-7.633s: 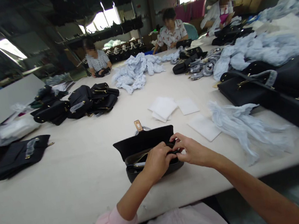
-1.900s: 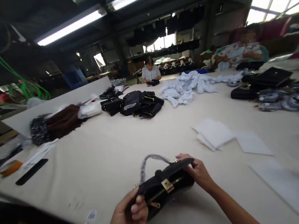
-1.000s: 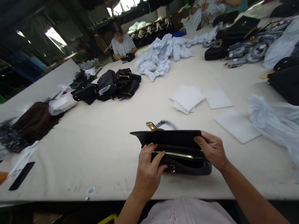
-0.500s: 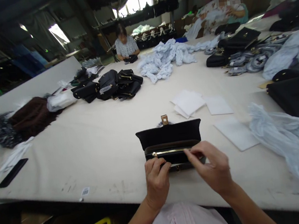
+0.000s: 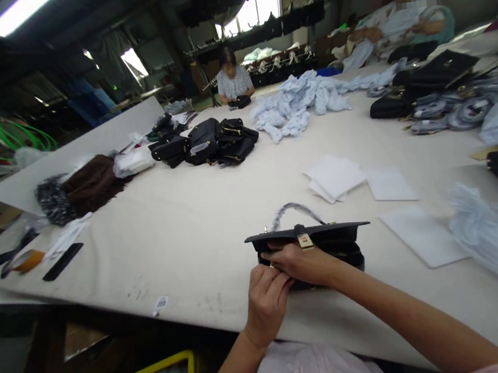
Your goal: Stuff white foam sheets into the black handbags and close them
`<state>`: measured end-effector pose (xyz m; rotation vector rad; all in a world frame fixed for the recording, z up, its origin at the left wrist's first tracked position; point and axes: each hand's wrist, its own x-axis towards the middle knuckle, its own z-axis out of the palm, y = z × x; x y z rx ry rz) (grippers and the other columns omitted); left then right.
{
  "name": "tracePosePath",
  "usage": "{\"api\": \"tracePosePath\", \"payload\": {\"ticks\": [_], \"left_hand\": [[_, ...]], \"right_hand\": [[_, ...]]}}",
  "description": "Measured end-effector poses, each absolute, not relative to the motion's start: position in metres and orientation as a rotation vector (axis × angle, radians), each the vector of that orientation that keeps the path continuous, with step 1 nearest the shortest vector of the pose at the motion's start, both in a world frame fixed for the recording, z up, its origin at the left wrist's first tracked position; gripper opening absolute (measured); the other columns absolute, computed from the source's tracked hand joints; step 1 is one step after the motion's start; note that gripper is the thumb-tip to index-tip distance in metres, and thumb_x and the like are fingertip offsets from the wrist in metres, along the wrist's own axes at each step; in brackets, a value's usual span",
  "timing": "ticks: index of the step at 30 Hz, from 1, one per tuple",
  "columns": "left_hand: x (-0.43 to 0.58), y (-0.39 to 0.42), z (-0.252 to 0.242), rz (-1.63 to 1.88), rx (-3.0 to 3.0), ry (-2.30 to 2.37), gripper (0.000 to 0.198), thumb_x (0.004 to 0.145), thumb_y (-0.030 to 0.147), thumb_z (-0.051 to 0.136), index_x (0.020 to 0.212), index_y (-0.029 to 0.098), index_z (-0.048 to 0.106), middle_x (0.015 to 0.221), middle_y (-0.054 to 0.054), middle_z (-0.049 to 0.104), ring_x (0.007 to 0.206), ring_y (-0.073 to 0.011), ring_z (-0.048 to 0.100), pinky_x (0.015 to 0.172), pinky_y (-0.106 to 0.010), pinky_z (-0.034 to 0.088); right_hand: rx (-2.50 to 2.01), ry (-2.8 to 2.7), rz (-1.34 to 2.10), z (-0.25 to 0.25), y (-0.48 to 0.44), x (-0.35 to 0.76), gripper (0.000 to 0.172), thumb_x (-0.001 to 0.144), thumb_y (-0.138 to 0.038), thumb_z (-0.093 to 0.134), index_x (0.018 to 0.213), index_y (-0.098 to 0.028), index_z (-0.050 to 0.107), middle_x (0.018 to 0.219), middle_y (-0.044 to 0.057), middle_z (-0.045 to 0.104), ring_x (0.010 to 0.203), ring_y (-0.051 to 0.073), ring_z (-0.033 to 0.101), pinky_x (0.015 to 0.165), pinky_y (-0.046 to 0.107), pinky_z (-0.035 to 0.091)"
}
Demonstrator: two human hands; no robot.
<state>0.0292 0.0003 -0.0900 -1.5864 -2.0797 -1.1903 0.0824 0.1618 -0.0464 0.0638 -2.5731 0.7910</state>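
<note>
A black handbag (image 5: 354,252) stands on the table in front of me, its flap tilted forward over the opening. A gold clasp (image 5: 305,241) hangs from the flap's front edge, and the wrapped handle (image 5: 297,206) arches up behind. My left hand (image 5: 266,299) is closed on the bag's front left edge. My right hand (image 5: 302,263) reaches across beneath the flap to the bag's left end, its fingers drawn together close to the left fingertips. A small gold glint shows there; what the right fingers pinch is hidden.
White sheets (image 5: 335,177) lie beyond the bag, and pale blue tissue (image 5: 495,235) sits to the right. Black bags (image 5: 207,140) are piled farther back near crumpled tissue (image 5: 300,101). A yellow-rimmed crate (image 5: 190,369) is below the table edge. Two people work across the table.
My right hand has moved from the bag's right side to its left end. The flap, raised before, now leans forward over the zipper, and the handle shows behind. The view has turned left.
</note>
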Motion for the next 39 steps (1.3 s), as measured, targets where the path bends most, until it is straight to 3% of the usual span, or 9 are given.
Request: {"api": "tracePosePath", "payload": {"ticks": [4, 13, 16, 19, 24, 28, 32, 35, 39], "left_hand": [[0.019, 0.002, -0.084, -1.159, -1.552, -2.115, 0.009, 0.086, 0.014, 0.062, 0.091, 0.021, 0.065, 0.081, -0.004, 0.062, 0.085, -0.0207, 0.056, 0.084, -0.042, 0.047], [0.007, 0.007, -0.076, -0.995, -1.537, -2.173, 0.009, 0.088, 0.021, 0.062, 0.079, 0.019, 0.062, 0.072, -0.002, 0.061, 0.074, -0.0187, 0.055, 0.075, -0.037, 0.04], [0.004, 0.007, -0.075, -1.015, -1.513, -2.194, 0.01, 0.088, 0.021, 0.063, 0.078, 0.019, 0.061, 0.072, -0.002, 0.062, 0.074, -0.0185, 0.054, 0.076, -0.037, 0.039], [0.004, 0.012, -0.072, -1.014, -1.559, -2.21, 0.004, 0.087, 0.023, 0.063, 0.086, 0.019, 0.061, 0.077, -0.003, 0.063, 0.075, -0.0191, 0.055, 0.079, -0.038, 0.039], [0.014, 0.035, -0.066, -0.818, -1.648, -2.191, 0.026, 0.086, 0.027, 0.065, 0.11, 0.019, 0.059, 0.09, -0.007, 0.064, 0.084, -0.0249, 0.056, 0.081, -0.042, 0.041], [0.028, 0.052, -0.07, -0.688, -1.753, -2.153, 0.022, 0.08, 0.017, 0.068, 0.101, 0.018, 0.061, 0.104, -0.01, 0.061, 0.097, -0.0297, 0.054, 0.084, -0.045, 0.042], [0.035, 0.052, -0.08, -0.762, -1.839, -2.137, 0.006, 0.085, 0.011, 0.059, 0.088, 0.016, 0.059, 0.092, -0.007, 0.061, 0.087, -0.0235, 0.053, 0.08, -0.039, 0.044], [0.034, 0.046, -0.082, -0.743, -1.928, -2.13, 0.012, 0.091, 0.011, 0.05, 0.086, 0.016, 0.058, 0.081, -0.004, 0.058, 0.077, -0.0198, 0.049, 0.078, -0.036, 0.043], [0.032, 0.041, -0.082, -0.732, -1.925, -2.132, 0.019, 0.094, 0.01, 0.042, 0.092, 0.017, 0.06, 0.082, -0.004, 0.059, 0.078, -0.0196, 0.05, 0.079, -0.036, 0.043]], "right_hand": [[0.308, -2.695, 0.641, -0.045, 0.171, 0.08, 0.028, 0.097, -0.027, 0.046, 0.083, -0.018, 0.069, 0.079, 0.002, 0.063, 0.062, 0.009, 0.055, 0.053, 0.022, 0.033], [-0.457, -2.549, 0.298, -0.063, 0.172, 0.125, 0.02, 0.086, -0.026, 0.057, 0.074, -0.019, 0.072, 0.065, 0.005, 0.067, 0.058, 0.019, 0.06, 0.057, 0.029, 0.036], [-0.566, -2.362, 0.222, -0.063, 0.193, 0.16, 0.02, 0.086, -0.022, 0.057, 0.072, -0.019, 0.07, 0.072, 0.005, 0.068, 0.068, 0.019, 0.061, 0.062, 0.029, 0.04], [-0.592, -2.296, 0.296, -0.06, 0.207, 0.182, 0.018, 0.088, -0.023, 0.057, 0.075, -0.019, 0.068, 0.081, 0.005, 0.068, 0.077, 0.019, 0.06, 0.069, 0.029, 0.044], [-0.569, -2.428, 0.454, -0.052, 0.201, 0.178, 0.015, 0.085, -0.018, 0.057, 0.081, -0.02, 0.071, 0.09, 0.006, 0.07, 0.093, 0.023, 0.061, 0.082, 0.033, 0.047], [-0.66, -2.603, 0.521, -0.044, 0.203, 0.161, 0.017, 0.085, -0.023, 0.059, 0.093, -0.024, 0.074, 0.09, 0.003, 0.075, 0.085, 0.023, 0.067, 0.079, 0.034, 0.048], [-0.683, -2.693, 0.618, -0.037, 0.217, 0.144, 0.022, 0.084, -0.036, 0.066, 0.104, -0.03, 0.072, 0.097, 0.0, 0.074, 0.087, 0.02, 0.067, 0.077, 0.031, 0.048], [-0.631, -2.726, 0.649, -0.04, 0.229, 0.126, 0.023, 0.076, -0.038, 0.073, 0.098, -0.03, 0.072, 0.098, 0.0, 0.069, 0.092, 0.02, 0.063, 0.074, 0.029, 0.046], [-0.651, -2.702, 0.821, -0.053, 0.253, 0.098, 0.017, 0.07, -0.036, 0.077, 0.082, -0.025, 0.073, 0.089, 0.002, 0.066, 0.088, 0.019, 0.06, 0.073, 0.028, 0.045]]}}
